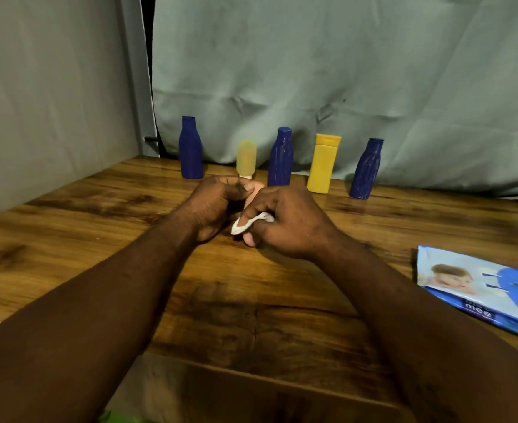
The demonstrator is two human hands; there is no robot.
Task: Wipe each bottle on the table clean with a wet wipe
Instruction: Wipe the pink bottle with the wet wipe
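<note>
Head view: both bare forearms reach to the middle of the wooden worktop point(251, 300), where the hands meet just in front of a row of bottles. The left grip point(218, 203) is curled round a small peach bottle point(253, 190), whose pale ends show beyond the fingers at the far side and near the worktop. The right grip point(285, 221) pinches a crumpled white wet wipe point(245, 224) against the side of that bottle, with the thumb over the wipe.

Five more bottles stand upright along the back edge, against a grey-green cloth point(312, 71). From the left they are a dark blue bottle point(191, 148), a small pale yellow bottle point(246, 158), a second blue bottle point(280, 157), a bright yellow bottle point(323, 163) with a flip cap, and a third blue bottle point(366, 169). They stand apart from one another.

A blue pack of wipes point(477, 288) lies flat at the right edge, well apart from the hands.
</note>
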